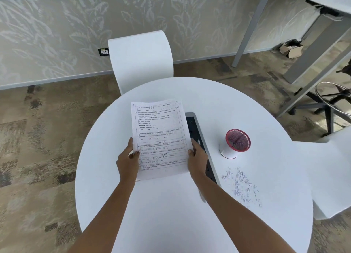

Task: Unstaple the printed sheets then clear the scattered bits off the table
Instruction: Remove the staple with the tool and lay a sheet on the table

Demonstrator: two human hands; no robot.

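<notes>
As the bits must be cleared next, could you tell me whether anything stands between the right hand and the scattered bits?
Only the black panel on the table lies between the right hand and the scattered bits; that hand holds the printed sheets. The red-topped cup stands aside.

Bench (171,214): white. Sheets (159,137): white, black print in ruled tables. Cup (238,140): red mesh, white base. Bits (241,184): pale grey. Socket strip (192,126): black, grey rim. Chair (140,59): white. Wall (57,34): beige, pale leaf pattern. Carpet (38,138): mottled brown and grey
</notes>
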